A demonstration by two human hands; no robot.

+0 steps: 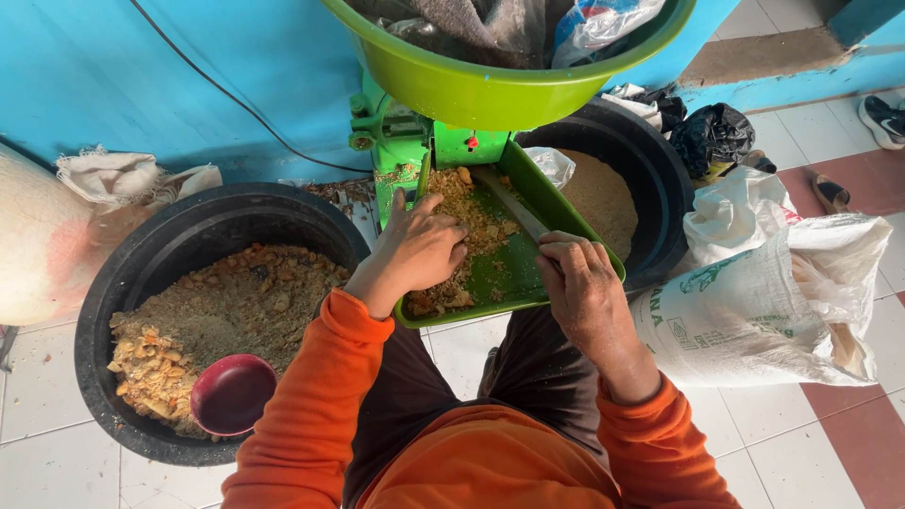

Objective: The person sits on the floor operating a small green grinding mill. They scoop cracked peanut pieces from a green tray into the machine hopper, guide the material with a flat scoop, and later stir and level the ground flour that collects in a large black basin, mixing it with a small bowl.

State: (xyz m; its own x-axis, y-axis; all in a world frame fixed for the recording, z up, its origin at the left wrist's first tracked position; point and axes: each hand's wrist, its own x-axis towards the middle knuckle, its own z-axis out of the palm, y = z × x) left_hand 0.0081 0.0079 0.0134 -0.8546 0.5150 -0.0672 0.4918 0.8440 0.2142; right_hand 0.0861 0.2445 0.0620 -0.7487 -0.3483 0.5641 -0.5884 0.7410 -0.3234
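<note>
Pressing spread fingers into crumbly feed on the green tray (528, 198), the left hand (419, 247) half-hides it; the right hand (583, 283) clenches a stick (514, 205), its lower end hidden.

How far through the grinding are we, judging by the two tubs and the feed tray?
Done: the right black tub holds a layer of fine ground meal. In hand: the left hand pushes coarse mix along the green tray while the right hand grips a stick. Left: the left black tub is largely full, red scoop inside.
</note>
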